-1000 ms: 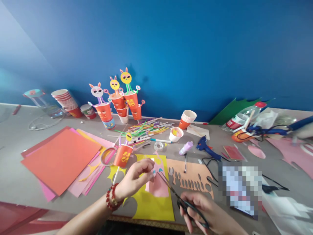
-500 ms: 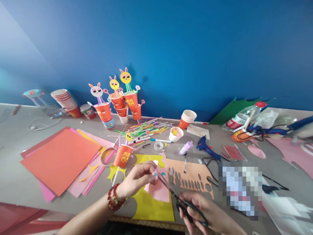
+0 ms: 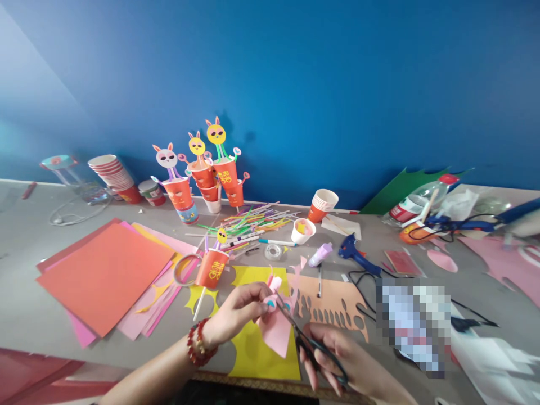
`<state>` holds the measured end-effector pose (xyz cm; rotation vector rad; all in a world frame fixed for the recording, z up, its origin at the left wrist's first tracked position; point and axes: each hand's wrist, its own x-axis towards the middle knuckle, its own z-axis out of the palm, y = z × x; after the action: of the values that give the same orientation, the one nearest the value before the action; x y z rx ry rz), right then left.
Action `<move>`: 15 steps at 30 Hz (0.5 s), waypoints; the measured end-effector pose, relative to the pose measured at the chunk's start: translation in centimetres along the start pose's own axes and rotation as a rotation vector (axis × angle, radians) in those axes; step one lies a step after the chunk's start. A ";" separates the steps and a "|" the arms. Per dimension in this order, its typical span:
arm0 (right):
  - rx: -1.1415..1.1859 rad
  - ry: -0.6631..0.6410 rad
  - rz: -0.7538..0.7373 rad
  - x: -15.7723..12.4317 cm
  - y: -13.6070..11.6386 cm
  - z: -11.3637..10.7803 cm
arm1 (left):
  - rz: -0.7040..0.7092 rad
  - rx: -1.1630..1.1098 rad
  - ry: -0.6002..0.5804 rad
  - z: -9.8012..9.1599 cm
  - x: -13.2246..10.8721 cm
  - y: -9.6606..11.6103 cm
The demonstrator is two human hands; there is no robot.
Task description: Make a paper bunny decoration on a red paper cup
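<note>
Black scissors (image 3: 300,335), long axis diagonal, pointing forward-left, at pink paper (image 3: 276,333)

Along the bench's (image 3: 158,334) front edge, you can pass between the sheet stack (image 3: 107,275) and your left hand (image 3: 247,306). Toward the back edge, a tilted red cup (image 3: 212,268) and heaped straws (image 3: 261,222) block you; rightward, a glue gun (image 3: 365,260) does.

Left hand (image 3: 244,309), red-beaded bracelet (image 3: 197,344) at wrist: pinches a pink paper piece (image 3: 276,333) bearing blue spots. Right hand (image 3: 348,354): holds black-handled metal scissors (image 3: 300,336), blades at the paper. Below: flat yellow paper sheet (image 3: 270,367) with cut-outs. Farther left: square orange-red paper sheet (image 3: 105,275).
</note>
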<state>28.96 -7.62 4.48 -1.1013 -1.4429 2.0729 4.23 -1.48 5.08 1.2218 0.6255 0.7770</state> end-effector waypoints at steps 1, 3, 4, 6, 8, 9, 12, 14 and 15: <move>-0.002 0.001 -0.002 0.1 0.0 0.1 | -0.003 -0.006 -0.007 0.0 0.0 0.0; -0.006 0.010 0.001 0.2 -0.1 0.2 | -0.006 -0.016 -0.017 0.0 0.0 0.0; -0.007 0.015 0.002 0.2 -0.2 0.3 | -0.007 -0.018 -0.020 0.0 0.0 0.1; -0.008 0.029 0.002 0.3 -0.4 0.5 | -0.018 -0.014 -0.020 0.0 0.0 0.2; -0.014 0.054 0.003 0.4 -0.7 0.6 | -0.033 -0.017 -0.021 0.0 0.0 0.4; -0.019 0.065 0.007 0.5 -0.8 0.7 | -0.038 -0.024 -0.021 0.1 0.0 0.4; -0.027 0.086 0.021 0.6 -0.9 0.8 | -0.028 -0.036 -0.027 0.2 0.0 0.5; -0.025 0.086 0.026 0.6 -0.7 0.7 | -0.019 -0.025 -0.025 0.2 0.0 0.5; -0.022 0.085 0.027 0.7 -0.7 0.7 | -0.016 -0.019 -0.023 0.2 0.0 0.5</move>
<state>27.95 -7.30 4.94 -1.2086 -1.4204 2.0072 4.30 -1.46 5.56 1.2060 0.6069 0.7530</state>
